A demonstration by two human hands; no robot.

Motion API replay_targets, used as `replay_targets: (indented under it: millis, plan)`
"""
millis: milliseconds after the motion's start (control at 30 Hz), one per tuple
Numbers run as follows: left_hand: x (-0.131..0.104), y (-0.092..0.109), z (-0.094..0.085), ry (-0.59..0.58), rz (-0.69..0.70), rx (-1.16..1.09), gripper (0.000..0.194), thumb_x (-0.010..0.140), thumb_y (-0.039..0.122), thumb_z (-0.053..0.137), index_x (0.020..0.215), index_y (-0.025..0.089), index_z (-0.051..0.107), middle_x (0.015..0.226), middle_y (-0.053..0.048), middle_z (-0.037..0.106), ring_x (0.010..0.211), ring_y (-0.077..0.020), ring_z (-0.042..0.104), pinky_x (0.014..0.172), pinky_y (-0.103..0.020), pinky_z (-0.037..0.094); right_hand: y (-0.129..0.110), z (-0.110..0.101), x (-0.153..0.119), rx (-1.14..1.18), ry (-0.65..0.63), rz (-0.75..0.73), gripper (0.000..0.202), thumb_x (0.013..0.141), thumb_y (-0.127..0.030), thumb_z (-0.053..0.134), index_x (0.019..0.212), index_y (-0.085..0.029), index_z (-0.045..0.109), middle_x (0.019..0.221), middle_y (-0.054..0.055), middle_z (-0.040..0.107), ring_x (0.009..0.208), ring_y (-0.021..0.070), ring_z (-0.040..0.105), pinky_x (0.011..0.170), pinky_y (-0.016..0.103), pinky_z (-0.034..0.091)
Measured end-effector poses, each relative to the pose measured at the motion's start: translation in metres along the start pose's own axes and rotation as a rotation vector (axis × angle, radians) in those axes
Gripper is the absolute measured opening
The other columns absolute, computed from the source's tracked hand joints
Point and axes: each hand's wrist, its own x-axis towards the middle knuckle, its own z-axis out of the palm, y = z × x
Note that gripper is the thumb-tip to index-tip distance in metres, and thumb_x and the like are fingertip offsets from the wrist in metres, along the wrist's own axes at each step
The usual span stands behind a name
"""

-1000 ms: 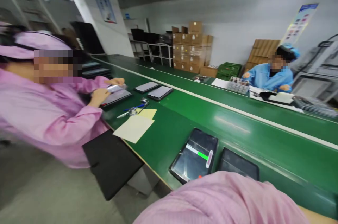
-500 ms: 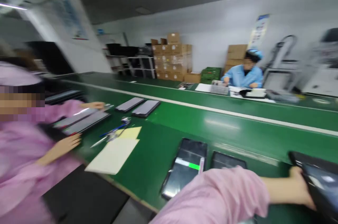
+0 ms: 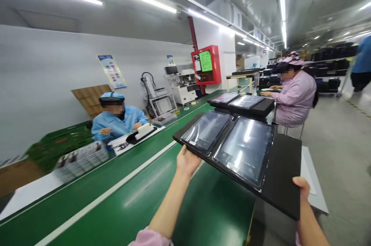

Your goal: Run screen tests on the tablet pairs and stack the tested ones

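A black foam tray is raised above the green bench, tilted, with both my hands on it. Two tablets lie on it side by side, a left tablet and a right tablet, each with a glossy film-like cover. My left hand supports the tray's near left edge, thumb on the rim and fingers partly underneath. At the right end, my right hand grips the edge with its thumb on top; its other fingers are mostly hidden. Just beyond stands a stack of similar black trays, the top one bearing two tablets.
A green bench with a white strip runs away from me. Across it a co-worker in blue sits beside stacked clear trays. Further along sits a co-worker in pink. A white board juts out at the right.
My view has swung right, away from the pink-sleeved neighbour and the tablets on the bench. The tray, earlier at the right edge in my left hand, is now central with both hands visible on it.
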Motion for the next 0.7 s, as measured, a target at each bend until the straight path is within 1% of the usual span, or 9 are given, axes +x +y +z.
replay_targets:
  millis: [100,167,233,333,433,500,567,633,700]
  plan:
    - [0.002,0.004,0.026,-0.065,0.05,0.001,0.04,0.101,0.032,0.032,0.078,0.019,0.062,0.074,-0.005,0.069,0.068,-0.0184,0.066,0.07,-0.03,0.054,-0.025,0.036,0.002,0.1,0.084,-0.065,0.049,0.047,-0.028,0.06,0.095,-0.025,0.07,0.079,0.009,0.074,0.069,0.0353,0.07,0.066,0.052,0.061]
    - [0.007,0.011,0.048,-0.112,0.069,-0.005,0.035,0.1,0.033,0.035,0.088,0.018,0.064,0.078,-0.006,0.069,0.074,-0.0192,0.067,0.075,-0.031,0.055,-0.042,0.064,0.007,0.159,0.084,-0.192,0.053,0.047,-0.027,0.057,0.098,-0.026,0.069,0.082,0.007,0.074,0.074,0.0332,0.07,0.07,0.049,0.061]
    - [0.013,0.021,0.073,-0.174,0.074,0.046,0.035,0.1,0.037,0.037,0.104,0.016,0.065,0.09,-0.009,0.071,0.087,-0.023,0.068,0.083,-0.036,0.055,-0.057,0.089,0.017,0.189,0.038,-0.346,0.057,0.047,-0.027,0.053,0.102,-0.026,0.067,0.084,0.005,0.074,0.081,0.0317,0.07,0.076,0.047,0.061]
    - [0.012,0.034,0.104,-0.257,0.092,0.217,0.048,0.1,0.043,0.033,0.131,0.014,0.055,0.123,-0.016,0.064,0.117,-0.0312,0.062,0.094,-0.046,0.051,-0.08,0.122,0.047,0.198,-0.072,-0.533,0.053,0.051,-0.03,0.051,0.101,-0.023,0.065,0.086,0.004,0.072,0.086,0.0301,0.069,0.08,0.045,0.06]
    - [-0.007,0.041,0.115,-0.297,0.115,0.294,0.055,0.1,0.044,0.031,0.143,0.012,0.046,0.141,-0.02,0.053,0.132,-0.0345,0.052,0.1,-0.05,0.048,-0.109,0.153,0.091,0.233,-0.086,-0.623,0.044,0.057,-0.031,0.051,0.099,-0.022,0.062,0.086,0.002,0.07,0.088,0.0252,0.068,0.079,0.036,0.06]
    - [-0.029,0.042,0.107,-0.309,0.101,0.321,0.056,0.099,0.044,0.033,0.143,0.012,0.046,0.14,-0.021,0.054,0.132,-0.0357,0.052,0.1,-0.051,0.048,-0.132,0.176,0.123,0.26,-0.061,-0.594,0.035,0.061,-0.029,0.051,0.095,-0.022,0.059,0.082,0.001,0.069,0.083,0.0211,0.067,0.074,0.03,0.06]
    - [-0.055,0.042,0.086,-0.271,0.062,0.367,0.054,0.098,0.043,0.035,0.14,0.012,0.052,0.134,-0.02,0.06,0.128,-0.0375,0.055,0.097,-0.051,0.05,-0.157,0.198,0.154,0.243,-0.058,-0.546,0.027,0.066,-0.026,0.051,0.092,-0.021,0.058,0.079,-0.001,0.067,0.073,0.0177,0.065,0.068,0.027,0.059]
    - [-0.08,0.042,0.052,-0.172,0.008,0.446,0.051,0.096,0.041,0.037,0.133,0.013,0.059,0.128,-0.019,0.064,0.123,-0.0393,0.059,0.094,-0.051,0.051,-0.18,0.216,0.18,0.174,-0.033,-0.474,0.018,0.071,-0.022,0.051,0.088,-0.019,0.057,0.074,-0.002,0.065,0.065,0.0155,0.062,0.063,0.027,0.059]
    - [-0.104,0.045,0.003,-0.045,-0.05,0.57,0.047,0.092,0.043,0.043,0.121,0.016,0.068,0.126,-0.017,0.067,0.119,-0.0395,0.062,0.095,-0.051,0.051,-0.197,0.225,0.199,0.108,-0.005,-0.425,0.012,0.075,-0.014,0.05,0.084,-0.017,0.057,0.07,-0.003,0.062,0.059,0.0141,0.059,0.059,0.027,0.057]
